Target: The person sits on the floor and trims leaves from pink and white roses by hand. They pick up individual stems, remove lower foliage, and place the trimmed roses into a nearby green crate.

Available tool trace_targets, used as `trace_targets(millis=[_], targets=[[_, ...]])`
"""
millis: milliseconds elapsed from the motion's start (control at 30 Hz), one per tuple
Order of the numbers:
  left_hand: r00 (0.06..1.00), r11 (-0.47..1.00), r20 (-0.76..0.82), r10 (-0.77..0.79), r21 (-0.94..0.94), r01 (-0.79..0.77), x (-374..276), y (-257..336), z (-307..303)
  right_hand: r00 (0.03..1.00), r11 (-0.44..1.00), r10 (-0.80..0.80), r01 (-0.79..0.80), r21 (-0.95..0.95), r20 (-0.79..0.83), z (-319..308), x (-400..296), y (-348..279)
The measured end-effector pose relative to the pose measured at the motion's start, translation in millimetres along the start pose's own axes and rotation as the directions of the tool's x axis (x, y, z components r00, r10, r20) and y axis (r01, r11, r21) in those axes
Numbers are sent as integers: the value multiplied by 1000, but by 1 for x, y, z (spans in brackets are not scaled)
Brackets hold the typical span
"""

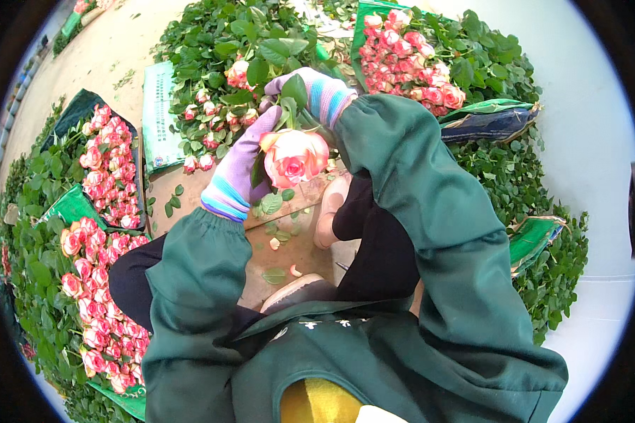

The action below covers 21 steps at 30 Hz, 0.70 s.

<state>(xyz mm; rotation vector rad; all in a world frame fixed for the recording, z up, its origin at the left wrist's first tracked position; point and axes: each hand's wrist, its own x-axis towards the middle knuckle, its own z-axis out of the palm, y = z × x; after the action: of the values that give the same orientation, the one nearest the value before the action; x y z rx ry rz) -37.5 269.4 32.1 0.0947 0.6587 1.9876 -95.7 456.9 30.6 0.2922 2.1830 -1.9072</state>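
Note:
A large pink-and-cream rose (295,158) faces up toward me, its leafy stem running back away from me. My left hand (246,150), in a purple knit glove with a striped cuff, holds it from the left, with the thumb and fingers beside the bloom. My right hand (309,90), in a matching glove, curls around the leafy stem just beyond the bloom. A green leaf (295,91) partly covers those fingers. Just behind the hands lies a heap of cut roses (211,113) with dense foliage.
Bundled roses in wraps lie at left (111,164), lower left (100,301) and upper right (402,58). A pale green printed sack (161,116) lies beside the heap. Loose leaves (273,275) and petals dot the floor by my shoes (299,291). A white surface (587,132) borders the right.

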Motion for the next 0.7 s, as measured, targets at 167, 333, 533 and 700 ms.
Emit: trace_targets(millis=[167, 333, 533, 700], targets=[[987, 959, 138, -87, -256, 120, 3, -5, 12, 960, 965, -164, 109, 239, 226, -9, -5, 10], [999, 981, 33, -28, -192, 34, -1, -4, 15, 945, 956, -135, 45, 291, 297, -26, 17, 24], [965, 987, 257, -57, -129, 92, 12, -5, 2, 930, 883, -144, -34, 469, 338, -24, 21, 29], [994, 968, 14, -108, -228, 109, 12, 0, 0, 943, 766, 33, -236, 598, 331, -7, -14, -2]])
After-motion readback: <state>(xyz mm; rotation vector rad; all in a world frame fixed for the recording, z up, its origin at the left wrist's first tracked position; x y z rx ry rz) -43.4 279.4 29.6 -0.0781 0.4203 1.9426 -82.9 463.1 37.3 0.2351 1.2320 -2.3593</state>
